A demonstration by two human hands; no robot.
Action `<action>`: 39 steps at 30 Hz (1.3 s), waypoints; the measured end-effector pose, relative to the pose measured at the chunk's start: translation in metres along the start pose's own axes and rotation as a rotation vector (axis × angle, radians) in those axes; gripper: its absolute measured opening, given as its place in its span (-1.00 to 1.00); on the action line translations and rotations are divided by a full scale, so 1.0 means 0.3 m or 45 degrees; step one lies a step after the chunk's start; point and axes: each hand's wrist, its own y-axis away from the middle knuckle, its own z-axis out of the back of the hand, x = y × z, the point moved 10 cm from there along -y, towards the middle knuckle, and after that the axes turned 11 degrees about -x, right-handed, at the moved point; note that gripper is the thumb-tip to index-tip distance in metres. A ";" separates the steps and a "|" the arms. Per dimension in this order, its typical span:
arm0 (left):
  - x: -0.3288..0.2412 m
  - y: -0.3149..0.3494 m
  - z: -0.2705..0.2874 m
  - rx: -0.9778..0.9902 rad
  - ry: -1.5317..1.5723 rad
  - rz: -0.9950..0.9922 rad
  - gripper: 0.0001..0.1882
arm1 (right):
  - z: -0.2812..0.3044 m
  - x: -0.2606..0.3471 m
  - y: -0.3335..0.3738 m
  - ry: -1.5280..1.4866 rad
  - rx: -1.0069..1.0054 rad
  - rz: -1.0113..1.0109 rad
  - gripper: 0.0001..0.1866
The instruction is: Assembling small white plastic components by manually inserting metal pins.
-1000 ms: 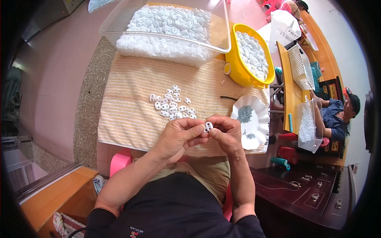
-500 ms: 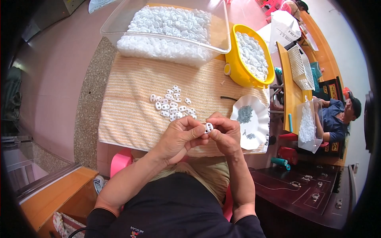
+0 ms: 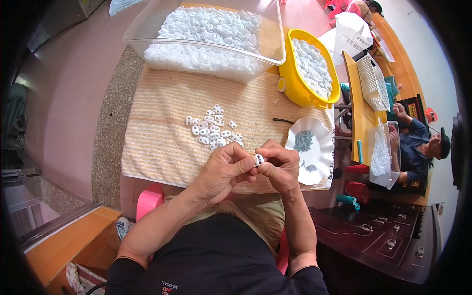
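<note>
Both of my hands meet over the near edge of the striped towel. Between their fingertips is a small white oval plastic piece (image 3: 258, 160) with two openings. My left hand (image 3: 228, 169) pinches it from the left, and my right hand (image 3: 281, 166) pinches it from the right. Just beyond my left hand lies a loose cluster of similar white pieces (image 3: 215, 129). To the right of my right hand sits a white scalloped plate (image 3: 322, 147) holding small grey-green parts (image 3: 303, 141). A thin black rod (image 3: 282, 121) lies by the plate's far left rim.
A clear plastic bin (image 3: 275, 54) full of white pieces stands at the far side of the towel (image 3: 162, 132). Beside it is a yellow basin (image 3: 290, 83) of white pieces. At right, a co-worker (image 3: 415, 152) sits by another clear tub (image 3: 393, 164) and a white basket (image 3: 373, 83).
The white piece has turned slightly between my fingertips, and my hands have barely moved. At right, the co-worker has shifted and raised a hand.
</note>
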 end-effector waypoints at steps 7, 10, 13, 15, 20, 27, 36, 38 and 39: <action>-0.001 0.001 -0.004 0.017 0.026 -0.028 -0.89 | 0.005 0.020 0.001 0.187 0.042 0.174 -0.68; -0.008 0.005 -0.013 0.041 0.046 -0.054 -0.89 | 0.005 0.030 0.003 0.253 0.050 0.241 -0.67; 0.002 0.005 -0.008 0.020 0.029 -0.053 -0.88 | 0.005 0.031 0.007 0.259 0.040 0.244 -0.68; 0.002 0.004 -0.007 0.032 0.033 -0.060 -0.90 | 0.001 0.038 0.006 0.295 0.040 0.271 -0.68; -0.018 0.002 -0.001 -0.001 0.004 -0.076 -0.92 | -0.004 0.040 -0.001 0.332 0.037 0.251 -0.70; -0.018 -0.007 0.018 -0.058 -0.039 -0.045 -0.90 | -0.012 0.037 -0.007 0.485 0.058 0.178 -0.74; -0.037 -0.017 0.029 -0.110 -0.183 -0.128 -0.89 | -0.032 0.064 -0.005 0.764 0.069 0.299 -0.71; -0.037 -0.018 0.032 -0.108 -0.197 -0.135 -0.89 | -0.033 0.066 -0.005 0.735 0.072 0.333 -0.70; -0.034 -0.018 0.032 -0.102 -0.184 -0.122 -0.90 | -0.034 0.067 -0.005 0.736 0.071 0.339 -0.69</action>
